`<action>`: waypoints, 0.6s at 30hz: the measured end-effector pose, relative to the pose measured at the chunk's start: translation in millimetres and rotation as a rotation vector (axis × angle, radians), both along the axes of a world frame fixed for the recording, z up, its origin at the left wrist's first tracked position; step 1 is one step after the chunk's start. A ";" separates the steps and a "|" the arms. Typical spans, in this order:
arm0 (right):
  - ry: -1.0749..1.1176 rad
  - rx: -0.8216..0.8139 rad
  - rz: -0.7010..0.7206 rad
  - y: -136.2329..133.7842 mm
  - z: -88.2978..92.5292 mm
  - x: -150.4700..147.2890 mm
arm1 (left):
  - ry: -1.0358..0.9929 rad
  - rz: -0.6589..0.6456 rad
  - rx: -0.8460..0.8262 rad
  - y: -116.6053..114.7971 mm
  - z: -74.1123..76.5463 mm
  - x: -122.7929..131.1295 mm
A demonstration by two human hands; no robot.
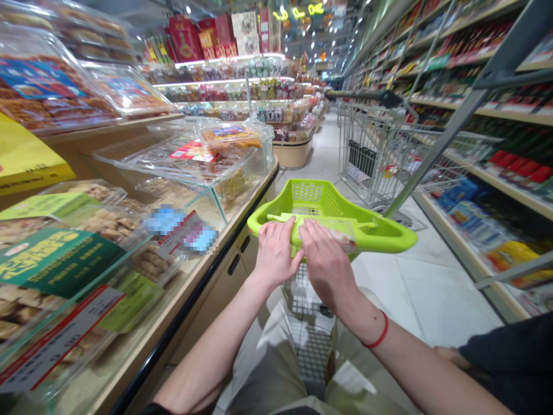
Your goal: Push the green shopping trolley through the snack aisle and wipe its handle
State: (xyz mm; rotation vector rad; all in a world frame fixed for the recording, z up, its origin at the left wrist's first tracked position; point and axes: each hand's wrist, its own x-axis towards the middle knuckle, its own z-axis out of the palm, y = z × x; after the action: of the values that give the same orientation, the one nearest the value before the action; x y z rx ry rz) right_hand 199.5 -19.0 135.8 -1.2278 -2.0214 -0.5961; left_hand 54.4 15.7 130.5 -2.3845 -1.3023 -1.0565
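Note:
Just in front of me is a lime-green plastic shopping cart (400, 237) with a perforated basket and a wide curved rim. My left hand (273, 252) is wrapped over the cart's near handle bar, left of its middle. Right beside it, my right hand (327, 262) closes over the same bar, with a red cord around the wrist. The two thumbs come close together. A clear, label-like cover (344, 230) shows on the bar by my right hand. The undersides of my fingers are hidden, and the basket's bottom is only partly visible.
Along the left runs a counter (254, 202) with clear bins and packaged snacks (231, 137). A wire shopping cart (356, 147) stands ahead on the right, before stocked shelves (514, 115). A slanting metal bar (444, 147) and another person's dark sleeve (514, 360) are close on the right.

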 end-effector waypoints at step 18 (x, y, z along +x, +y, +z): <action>-0.093 -0.692 -0.317 57.4 82.8 -16.2 | -0.032 -0.028 0.022 4.6 -4.3 0.6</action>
State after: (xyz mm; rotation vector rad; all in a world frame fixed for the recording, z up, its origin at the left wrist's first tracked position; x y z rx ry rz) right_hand 183.3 38.4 218.6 -1.9775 -2.2071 -0.0741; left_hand 55.0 20.3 126.2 -2.3853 -1.2649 -1.1160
